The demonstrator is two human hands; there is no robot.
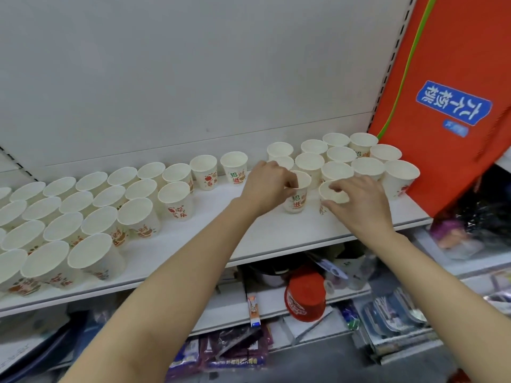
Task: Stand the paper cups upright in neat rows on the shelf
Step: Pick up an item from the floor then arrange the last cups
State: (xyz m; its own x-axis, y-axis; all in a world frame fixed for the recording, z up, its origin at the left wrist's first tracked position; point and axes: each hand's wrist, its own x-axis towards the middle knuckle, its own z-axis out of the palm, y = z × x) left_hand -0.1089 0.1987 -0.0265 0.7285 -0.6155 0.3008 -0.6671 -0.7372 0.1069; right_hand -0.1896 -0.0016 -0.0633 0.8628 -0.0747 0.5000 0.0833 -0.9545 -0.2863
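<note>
Several white paper cups with red and green prints stand upright on the white shelf [193, 244]. One large block of cups [83, 217] fills the left side and another group [359, 158] stands at the right. My left hand [268, 186] pinches the rim of a cup [298, 194] in the gap between the groups, fingers inside it. My right hand [356, 200] grips the rim of the neighbouring cup [330, 194], which stands at the front of the right group.
An orange bag with a blue label [453, 106] leans against the back panel at the shelf's right end, touching the cups. Below the shelf lie a red tub [305, 297], packets and mixed goods. Two single cups [218, 170] stand at the back centre.
</note>
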